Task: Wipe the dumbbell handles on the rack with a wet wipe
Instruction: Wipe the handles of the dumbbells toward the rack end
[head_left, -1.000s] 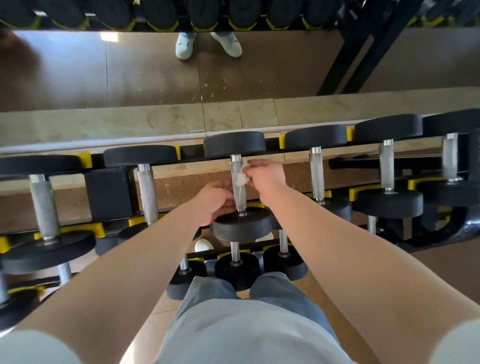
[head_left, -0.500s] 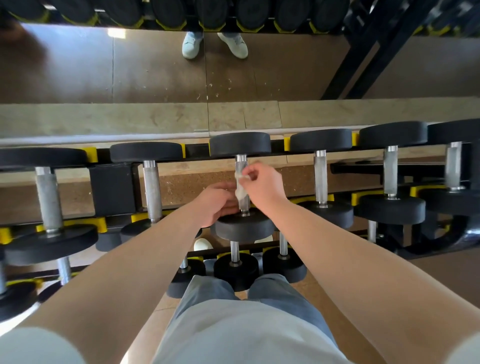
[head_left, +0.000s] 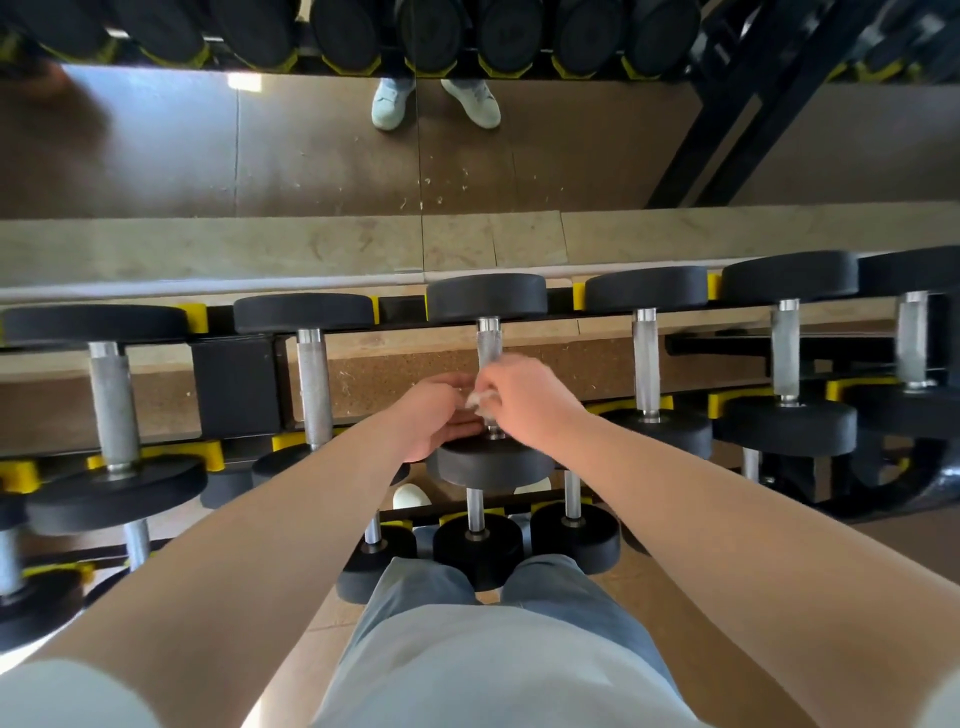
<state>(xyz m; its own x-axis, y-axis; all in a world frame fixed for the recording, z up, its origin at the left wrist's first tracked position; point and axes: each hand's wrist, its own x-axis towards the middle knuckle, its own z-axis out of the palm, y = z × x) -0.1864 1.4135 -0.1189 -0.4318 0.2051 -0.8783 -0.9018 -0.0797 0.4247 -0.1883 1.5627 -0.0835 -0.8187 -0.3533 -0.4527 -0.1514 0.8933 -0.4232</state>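
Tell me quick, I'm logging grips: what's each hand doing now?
Left hand: curled beside the dumbbell handle; grip cannot be told.
Right hand: pinching the wet wipe.

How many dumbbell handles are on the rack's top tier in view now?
6: far-left handle, second handle, centre handle where the right hand holds the wet wipe, fourth handle, fifth handle, far-right handle. More may sit beyond the frame edges.
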